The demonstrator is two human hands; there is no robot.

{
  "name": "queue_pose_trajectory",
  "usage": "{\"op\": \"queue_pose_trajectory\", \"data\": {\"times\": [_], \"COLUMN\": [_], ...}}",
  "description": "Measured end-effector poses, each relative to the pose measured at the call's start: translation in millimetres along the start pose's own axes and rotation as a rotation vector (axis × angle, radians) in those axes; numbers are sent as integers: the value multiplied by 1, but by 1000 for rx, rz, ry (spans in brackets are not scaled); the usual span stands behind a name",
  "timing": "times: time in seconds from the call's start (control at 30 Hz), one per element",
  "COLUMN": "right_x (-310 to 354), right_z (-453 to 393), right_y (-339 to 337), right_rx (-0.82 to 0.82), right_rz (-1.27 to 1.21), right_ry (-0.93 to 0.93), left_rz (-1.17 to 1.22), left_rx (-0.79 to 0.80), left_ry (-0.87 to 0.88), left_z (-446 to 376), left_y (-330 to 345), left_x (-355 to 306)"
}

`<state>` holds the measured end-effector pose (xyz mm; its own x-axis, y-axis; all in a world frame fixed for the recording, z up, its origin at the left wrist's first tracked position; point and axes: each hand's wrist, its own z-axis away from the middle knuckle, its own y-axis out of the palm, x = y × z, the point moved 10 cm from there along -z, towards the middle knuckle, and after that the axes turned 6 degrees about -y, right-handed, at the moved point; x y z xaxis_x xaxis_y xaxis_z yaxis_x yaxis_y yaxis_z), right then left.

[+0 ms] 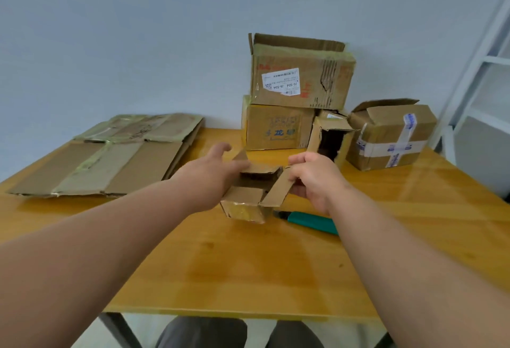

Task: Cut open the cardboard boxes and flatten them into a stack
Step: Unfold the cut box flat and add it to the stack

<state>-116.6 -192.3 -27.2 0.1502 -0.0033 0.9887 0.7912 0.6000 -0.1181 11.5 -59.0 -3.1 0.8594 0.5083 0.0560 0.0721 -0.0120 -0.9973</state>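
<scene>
Flat stack lay at ten o'clock; four boxes waited at one; left hand and right hand each grasped the small box

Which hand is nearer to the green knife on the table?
The right hand. It grips the small box's flap directly above the knife, almost over its handle. The left hand holds the box's far side, with the box between it and the knife.
</scene>
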Motion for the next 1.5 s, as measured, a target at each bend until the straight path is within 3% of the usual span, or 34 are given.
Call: {"op": "queue_pose_trajectory", "data": {"times": [0.07, 0.13, 0.2, 0.27, 0.43, 0.53, 0.63, 0.77, 0.83, 0.97, 1.23, 1.37, 1.5], "right_x": [-7, -12, -14, -15, -17, -15, -19, -34, -32, -25, -14, -23, -31], "right_z": [1, 0, -1, 0, 1, -12, -15, 1, 12, 17, 22, 11, 3], "right_y": [8, 12, 15, 15, 3, -17, -23, 16, 33, 52, 60, 53, 34], "right_rx": [4, 3, 23, 49, 55, -66, -97, 221, 372, 528, 760, 674, 439], "right_rz": [18, 21, 19, 19, -98, 13, 49, -380, -530, -649, -521, -476, -48], "right_ry": [57, 93, 105, 99, 91, 28, 35, 175, 216, 198, 53, 86, 71], "left_rz": [-296, -311, -127, 100, 374, 868, 1377, 1662, 1738, 1842, 1823, 1722, 1480], "left_rx": [-44, 73, 259, 335, 218, 289, 471, 698, 740, 620, 420, 385, 252], "left_ry": [201, 291, 256, 177, 86, 53, 43, 151, 152, 103, -192, -274, -413], "left_z": [7, 11, 8, 5, -6, -11, -6, 1, 2, -5, -15, -15, -13], "left_y": [3, 16, 32, 38, 21, 11, 5, 6, 10, 12, 34, 42, 52], "left_x": [-24, -37, -37, -31, -9, 2, 3, 0, 5, 22, 45, 45, 72]}}
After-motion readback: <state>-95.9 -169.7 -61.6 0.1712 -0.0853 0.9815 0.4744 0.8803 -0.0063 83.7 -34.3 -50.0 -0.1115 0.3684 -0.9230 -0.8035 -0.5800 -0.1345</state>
